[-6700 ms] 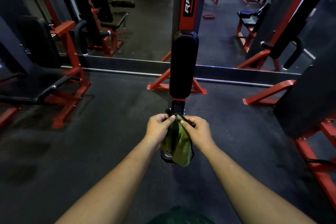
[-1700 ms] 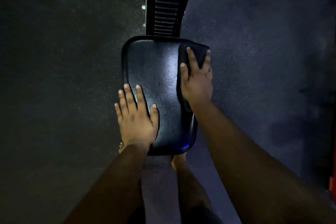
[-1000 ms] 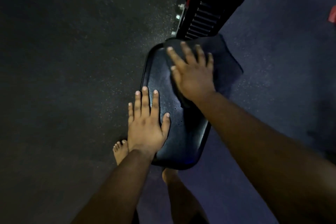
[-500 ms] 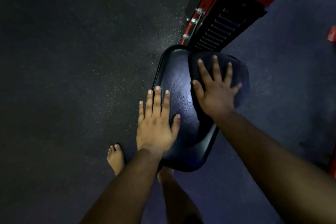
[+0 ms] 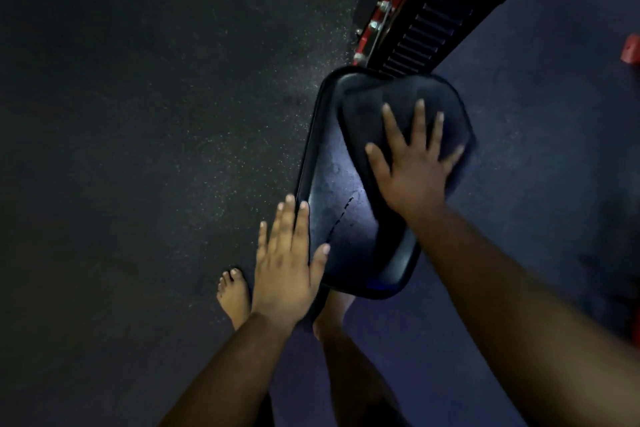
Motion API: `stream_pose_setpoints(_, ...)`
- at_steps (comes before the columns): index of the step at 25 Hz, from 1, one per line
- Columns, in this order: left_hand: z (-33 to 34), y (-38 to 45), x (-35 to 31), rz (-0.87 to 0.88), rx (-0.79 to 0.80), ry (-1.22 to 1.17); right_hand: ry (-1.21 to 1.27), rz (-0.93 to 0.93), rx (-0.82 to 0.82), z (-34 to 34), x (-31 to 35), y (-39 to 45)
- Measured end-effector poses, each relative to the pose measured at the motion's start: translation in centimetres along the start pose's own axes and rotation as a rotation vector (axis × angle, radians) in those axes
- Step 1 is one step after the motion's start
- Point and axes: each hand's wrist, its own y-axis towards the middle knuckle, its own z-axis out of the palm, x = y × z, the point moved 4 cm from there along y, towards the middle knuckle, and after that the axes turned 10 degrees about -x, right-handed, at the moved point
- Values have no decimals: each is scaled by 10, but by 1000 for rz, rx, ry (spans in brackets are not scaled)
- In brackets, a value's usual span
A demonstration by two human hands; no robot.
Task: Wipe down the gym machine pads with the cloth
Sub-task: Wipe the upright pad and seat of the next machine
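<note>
Dark speckled rubber floor (image 5: 138, 149); bare foot (image 5: 234, 295) on it; small red block (image 5: 631, 50) (far rt edge).

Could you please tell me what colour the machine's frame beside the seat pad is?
Red, seen in the head view: the painted metal frame above the black seat pad.

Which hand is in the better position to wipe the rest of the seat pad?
The right hand, probably. It presses the cloth flat on the far part of the seat pad with spread fingers. The left hand rests flat on the pad's near left edge, with no cloth under it.
</note>
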Motion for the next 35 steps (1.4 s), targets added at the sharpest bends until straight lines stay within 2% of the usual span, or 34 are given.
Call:
stream_pose_setpoints(1, 0, -6, 3, 0, 19, 5, -18, -21, 17, 2, 10, -34)
stream_pose_setpoints(3, 1, -8, 2, -7, 65, -6, -65, -204, 68, 5, 25, -77)
stream_pose_setpoints(5, 1, -7, 4, 8, 93, 0, -79, -393, 104, 2, 31, -54)
stream_pose_setpoints(6, 0, -6, 7, 28, 99, 15, -75, -422, 69, 1, 35, -24)
stream_pose_setpoints(7, 0, -7, 11, 50, 99, 27, -56, -385, 24, 1, 41, 11)
stream_pose_setpoints(9, 2, -8, 16, 90, 99, 17, -10, -155, -33, 0, 52, 62)
stream_pose_setpoints(11, 1, -8, 20, 112, 100, -26, 10, -58, -47, 6, 65, 55)
stream_pose_setpoints(15, -8, -17, 34, 127, 134, -13, -31, -308, 25, 6, 58, -67)
stream_pose_setpoints(17, -14, -23, 37, 138, 155, 9, -21, -287, 44, 7, 17, -95)
stream_pose_setpoints(20, -15, -19, 33, 192, 162, 29, 204, 75, 27, 5, -31, -103)
stream_pose_setpoints(22, -17, -17, 32, 211, 171, 29, 204, 230, -30, 11, -20, -144)
stream_pose_setpoints(25, -19, -17, 35, 193, 161, 14, 17, 120, 38, 20, 25, -191)
stream_pose_setpoints(28, -24, -19, 36, 148, 122, 32, 6, -80, 67, 15, 57, -122)
stream_pose_setpoints(31, -31, -15, 45, 40, 103, -81, 17, -25, 28, 17, 83, -68)
stream_pose_setpoints(33, -39, -15, 56, 0, 90, -171, 8, -36, -25, 19, 89, -89)
stream_pose_setpoints(35, -48, -14, 63, 27, 95, -144, -27, -162, -12, 19, 75, -138)
